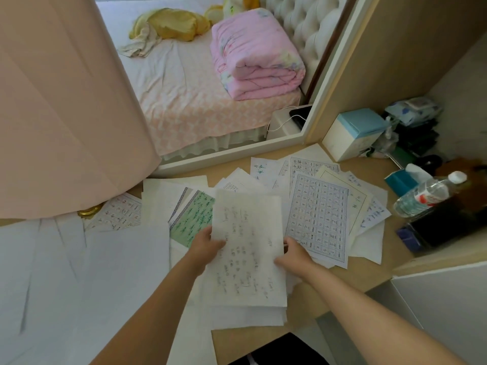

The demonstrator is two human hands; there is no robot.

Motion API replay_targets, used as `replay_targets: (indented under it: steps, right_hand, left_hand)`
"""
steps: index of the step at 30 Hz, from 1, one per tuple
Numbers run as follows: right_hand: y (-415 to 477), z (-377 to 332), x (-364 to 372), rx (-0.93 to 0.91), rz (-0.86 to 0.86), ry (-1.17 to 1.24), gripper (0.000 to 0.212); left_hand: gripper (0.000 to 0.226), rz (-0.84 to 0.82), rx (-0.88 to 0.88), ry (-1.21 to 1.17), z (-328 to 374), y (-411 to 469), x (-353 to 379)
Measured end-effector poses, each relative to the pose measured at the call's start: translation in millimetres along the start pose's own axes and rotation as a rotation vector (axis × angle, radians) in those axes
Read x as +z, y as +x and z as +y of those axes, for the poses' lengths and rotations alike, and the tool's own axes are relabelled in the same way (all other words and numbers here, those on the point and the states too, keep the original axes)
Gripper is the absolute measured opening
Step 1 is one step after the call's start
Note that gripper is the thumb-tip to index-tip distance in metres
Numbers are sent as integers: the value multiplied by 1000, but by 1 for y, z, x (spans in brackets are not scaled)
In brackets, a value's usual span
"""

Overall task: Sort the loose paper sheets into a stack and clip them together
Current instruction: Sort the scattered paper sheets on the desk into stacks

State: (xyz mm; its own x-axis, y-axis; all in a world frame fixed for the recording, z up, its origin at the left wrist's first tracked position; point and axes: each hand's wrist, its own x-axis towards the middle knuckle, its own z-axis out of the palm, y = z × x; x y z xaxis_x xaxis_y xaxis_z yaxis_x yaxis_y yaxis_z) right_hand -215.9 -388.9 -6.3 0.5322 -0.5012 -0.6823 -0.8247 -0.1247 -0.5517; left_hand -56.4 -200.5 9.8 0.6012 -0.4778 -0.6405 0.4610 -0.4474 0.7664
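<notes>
A small stack of thin white sheets (250,248) with faint handwriting is lifted over the desk's front middle. My left hand (204,247) grips its left edge and my right hand (295,255) grips its right edge. Several loose sheets lie spread beneath and around it. A blue-grid practice sheet (317,217) is to the right, a green sheet (193,219) to the left, and a red-grid sheet (120,214) at the far left. More white sheets (247,316) lie under the stack near the front edge. I see no clip.
The tan desk (337,277) holds a water bottle (424,194), a teal tissue box (402,180), a blue-and-white box (353,135) and dark clutter (442,227) at right. A pink curtain (60,114) hangs at left. Behind the desk stands a bed (197,101).
</notes>
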Motion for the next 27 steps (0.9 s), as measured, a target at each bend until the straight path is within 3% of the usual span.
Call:
replay_targets:
  steps: [3, 5, 6, 8, 10, 12, 14, 19, 23, 25, 27]
  right_hand:
    - [-3, -17, -15, -34, 74, 224, 86]
    - [-2, -25, -32, -59, 19, 385, 95]
    - [1, -26, -41, -75, -39, 424, 90]
    - [0, -32, -58, -125, -132, 466, 60]
    - [4, -29, -75, -129, -99, 435, 38]
    - [9, -22, -87, -91, -32, 399, 29]
    - [17, -8, -104, -44, 5, 369, 25]
    - [38, 28, -146, 19, 217, 397, 28]
    - [60, 58, -174, 126, 392, 408, 26]
    - [73, 73, -180, 161, 397, 330, 26]
    - [85, 82, -181, 188, 388, 196, 28]
  left_hand:
    - [40, -62, 58, -94, 17, -8, -3]
    - [48, -134, 73, -163, 26, -7, -5]
    - [51, -172, 74, -201, 32, -6, -4]
    - [50, -207, 65, -217, 42, 1, 2]
    - [40, -167, 65, -155, 52, 7, 20]
    - [35, -36, 101, -13, 58, 15, 39]
    - [36, 45, 144, 135, 65, 26, 70]
    - [53, 13, 246, 467, 84, 58, 146]
    - [58, -68, 179, 655, 87, 85, 196]
    - [60, -78, 118, 885, 84, 96, 212]
    - [66, -49, 54, 972, 78, 101, 222]
